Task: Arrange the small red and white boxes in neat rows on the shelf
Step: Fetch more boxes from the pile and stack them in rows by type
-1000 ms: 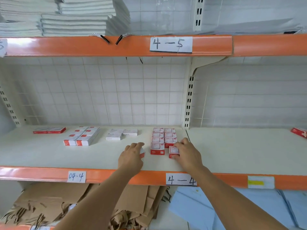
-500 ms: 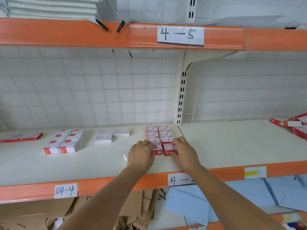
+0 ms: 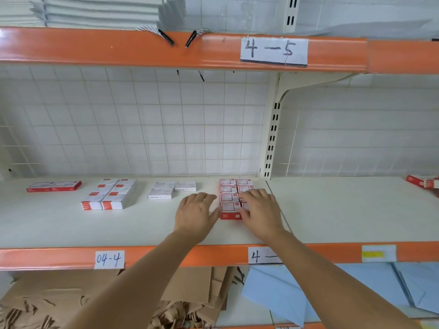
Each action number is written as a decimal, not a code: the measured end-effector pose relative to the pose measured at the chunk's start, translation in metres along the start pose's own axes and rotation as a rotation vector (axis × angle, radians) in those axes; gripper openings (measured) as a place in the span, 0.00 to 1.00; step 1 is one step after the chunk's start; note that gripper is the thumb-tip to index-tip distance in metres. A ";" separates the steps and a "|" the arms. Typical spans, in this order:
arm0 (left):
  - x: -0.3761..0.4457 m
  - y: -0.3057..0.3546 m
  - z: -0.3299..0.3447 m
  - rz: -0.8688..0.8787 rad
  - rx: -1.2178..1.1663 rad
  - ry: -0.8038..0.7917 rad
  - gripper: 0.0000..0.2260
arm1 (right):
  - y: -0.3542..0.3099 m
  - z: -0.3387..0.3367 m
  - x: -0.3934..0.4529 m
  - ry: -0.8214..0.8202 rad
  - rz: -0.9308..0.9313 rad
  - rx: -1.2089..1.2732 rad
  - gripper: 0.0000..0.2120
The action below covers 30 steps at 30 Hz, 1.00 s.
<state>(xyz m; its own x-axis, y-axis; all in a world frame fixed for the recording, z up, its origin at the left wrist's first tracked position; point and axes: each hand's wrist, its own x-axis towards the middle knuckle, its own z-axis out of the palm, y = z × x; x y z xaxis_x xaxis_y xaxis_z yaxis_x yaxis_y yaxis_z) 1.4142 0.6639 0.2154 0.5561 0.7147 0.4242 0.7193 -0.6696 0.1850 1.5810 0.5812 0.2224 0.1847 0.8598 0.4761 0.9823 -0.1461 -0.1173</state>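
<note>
A cream shelf board (image 3: pixel 71 224) with an orange front rail (image 3: pixel 190 256) fills the middle of the view, backed by a white wire grid panel (image 3: pixel 142 127). A second orange rail (image 3: pixel 118 48) runs above it and carries a paper label reading "4 —5" (image 3: pixel 274 51). A slotted cream upright post (image 3: pixel 272 138) stands at the back of the shelf and serves as the landmark here.

Below the shelf, left of the post, lie crumpled brown paper bags (image 3: pixel 95 298); below and right of it lie pale blue envelopes (image 3: pixel 356 288). Stacked white paper goods (image 3: pixel 95 10) sit on the top level, left of the post.

Two bare forearms reach up from the bottom edge. The left hand (image 3: pixel 196 213) lies flat on the shelf, left of the post, fingers straight and close together, its thumb side touching the block of small red and white boxes (image 3: pixel 229 198). That block sits just left of the post's foot, two columns wide, running from the back toward the front. The right hand (image 3: pixel 261 208) rests over the block's right column, fingers relaxed and slightly spread, pressing on the box tops, its thumb against the red front face of the nearest box (image 3: pixel 230 216).

Farther left of the post sit white staple boxes (image 3: pixel 171 189), then a cluster of white boxes with red ends (image 3: pixel 109 194), then a flat red-edged pack (image 3: pixel 54 185). Far right of the post, more red boxes (image 3: pixel 421 181) lie at the view's edge. Rail labels read "04-4" (image 3: pixel 109 259) and "4 —" (image 3: pixel 261 255), with a yellow-marked tag (image 3: pixel 379 253) at the right.
</note>
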 end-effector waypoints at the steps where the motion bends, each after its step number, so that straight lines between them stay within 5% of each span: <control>1: -0.003 -0.008 -0.005 -0.037 0.009 -0.004 0.19 | -0.008 -0.001 0.004 -0.022 -0.056 0.010 0.18; 6: -0.027 -0.047 -0.029 -0.222 0.062 -0.028 0.20 | -0.055 0.007 0.019 -0.245 -0.306 -0.003 0.28; 10: -0.049 -0.076 -0.046 -0.303 0.103 -0.056 0.21 | -0.082 0.017 0.023 -0.348 -0.316 -0.093 0.29; 15: -0.071 -0.109 -0.062 -0.370 0.099 -0.055 0.21 | -0.104 0.023 0.028 -0.321 -0.250 -0.039 0.21; 30: -0.122 -0.262 -0.109 -0.300 0.047 -0.018 0.19 | -0.293 0.053 0.039 -0.202 -0.098 0.213 0.23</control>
<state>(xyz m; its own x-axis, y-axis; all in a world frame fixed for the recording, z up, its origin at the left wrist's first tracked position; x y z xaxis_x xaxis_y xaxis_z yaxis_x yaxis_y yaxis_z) 1.1123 0.7296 0.2120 0.3226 0.8829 0.3412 0.8710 -0.4180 0.2582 1.2987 0.6832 0.2294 0.0588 0.9477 0.3137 0.9626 0.0294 -0.2693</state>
